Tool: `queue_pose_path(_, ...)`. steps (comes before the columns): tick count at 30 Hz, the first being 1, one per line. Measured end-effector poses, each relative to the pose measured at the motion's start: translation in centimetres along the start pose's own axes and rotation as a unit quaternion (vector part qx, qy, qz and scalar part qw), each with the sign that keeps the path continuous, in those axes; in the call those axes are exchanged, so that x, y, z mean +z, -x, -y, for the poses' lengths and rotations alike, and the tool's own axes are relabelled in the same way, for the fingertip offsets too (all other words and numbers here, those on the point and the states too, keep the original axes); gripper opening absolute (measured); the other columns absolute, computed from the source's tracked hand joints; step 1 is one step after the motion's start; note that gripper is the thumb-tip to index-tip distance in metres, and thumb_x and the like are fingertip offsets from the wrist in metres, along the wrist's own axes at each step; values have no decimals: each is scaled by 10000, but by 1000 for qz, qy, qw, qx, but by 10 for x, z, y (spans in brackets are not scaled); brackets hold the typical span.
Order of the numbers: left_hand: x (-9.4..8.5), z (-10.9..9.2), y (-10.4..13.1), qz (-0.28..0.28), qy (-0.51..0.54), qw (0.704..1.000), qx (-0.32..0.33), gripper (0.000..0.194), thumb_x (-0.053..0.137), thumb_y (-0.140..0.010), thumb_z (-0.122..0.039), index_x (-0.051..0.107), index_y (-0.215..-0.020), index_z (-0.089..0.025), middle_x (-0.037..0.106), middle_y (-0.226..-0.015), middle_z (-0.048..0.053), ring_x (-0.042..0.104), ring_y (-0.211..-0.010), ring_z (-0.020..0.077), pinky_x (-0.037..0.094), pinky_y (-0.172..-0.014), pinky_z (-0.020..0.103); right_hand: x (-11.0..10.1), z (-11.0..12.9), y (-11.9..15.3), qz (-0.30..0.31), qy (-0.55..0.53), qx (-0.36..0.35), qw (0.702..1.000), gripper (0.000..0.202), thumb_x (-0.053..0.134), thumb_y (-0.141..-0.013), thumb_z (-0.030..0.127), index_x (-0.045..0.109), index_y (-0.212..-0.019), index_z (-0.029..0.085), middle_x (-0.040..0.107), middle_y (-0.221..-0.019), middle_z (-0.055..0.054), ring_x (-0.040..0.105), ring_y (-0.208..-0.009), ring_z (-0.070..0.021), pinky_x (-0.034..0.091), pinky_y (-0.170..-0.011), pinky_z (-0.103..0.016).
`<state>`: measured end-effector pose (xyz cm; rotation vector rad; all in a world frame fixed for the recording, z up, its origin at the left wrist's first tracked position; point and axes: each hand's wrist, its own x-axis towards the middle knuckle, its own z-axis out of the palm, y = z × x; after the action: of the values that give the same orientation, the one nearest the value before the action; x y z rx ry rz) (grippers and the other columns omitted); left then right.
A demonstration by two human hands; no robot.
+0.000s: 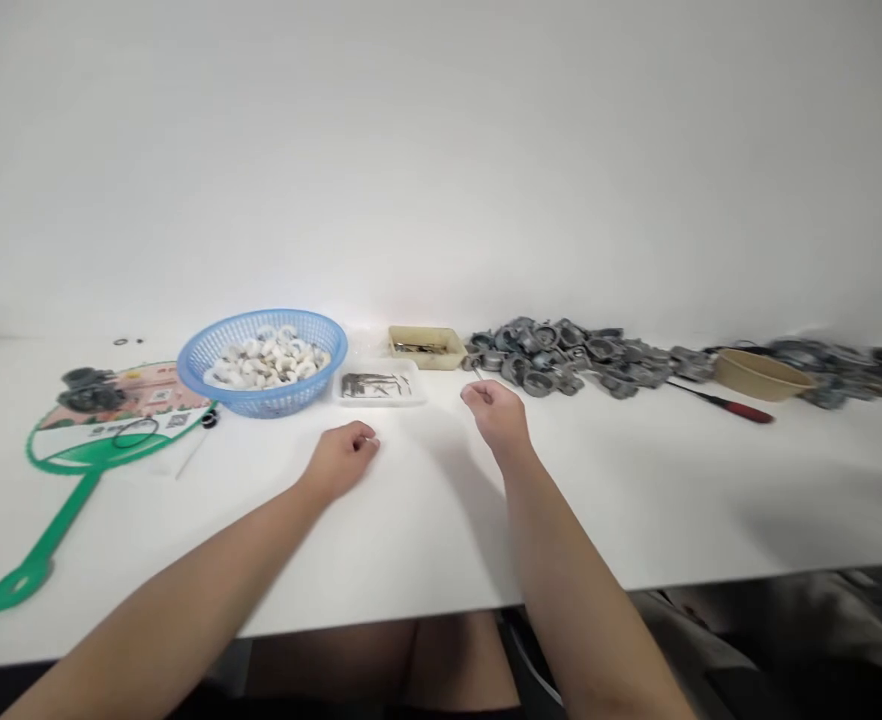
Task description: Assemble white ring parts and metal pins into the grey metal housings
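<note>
My left hand (343, 460) rests over the white table with its fingers curled and closed; whatever may be inside them is hidden. My right hand (498, 418) is closed in a pinch, and a thin metal pin (476, 373) seems to stick up from its fingertips. Just beyond the hands lies a shallow clear tray (381, 402) with several thin dark pins (372, 385). Behind it stands a yellowish box (452, 350) holding small thin pieces. A heap of grey metal castings (546, 360) lies just beyond my right hand.
At left, a blue basket (261, 402) holds white parts (272, 360). A green-handled fan (55, 525) lies beside it with dark castings (90, 392) on top. Toward the right are a red-handled screwdriver (745, 410), a tan bowl (763, 378) and more grey parts (823, 360). A white wall rises behind.
</note>
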<state>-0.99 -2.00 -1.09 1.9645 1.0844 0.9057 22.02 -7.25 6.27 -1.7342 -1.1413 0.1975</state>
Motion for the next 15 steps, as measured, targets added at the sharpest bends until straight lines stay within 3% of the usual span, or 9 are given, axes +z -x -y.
queue_pose_path(10, -6, 1, 7, 12, -14, 1000, -21, 238, 515, -755, -389, 627, -836, -195, 612, -676, -21, 537, -620, 141, 406, -604, 243, 2, -5, 1, -34, -40, 7, 999, 253, 594, -678, 388, 645, -754, 153, 634, -704, -25, 563, -670, -159, 454, -663, -289)
queue_pose_path(15, -8, 0, 7, 13, -13, 999, -36, 243, 516, -752, -394, 629, -844, -199, 632, -720, -17, 551, -652, 145, 418, -629, 246, -9, -7, 6, -56, -72, -8, 996, 287, 536, -745, 391, 618, -835, 132, 646, -778, -56, 594, -749, -172, 480, -710, -304)
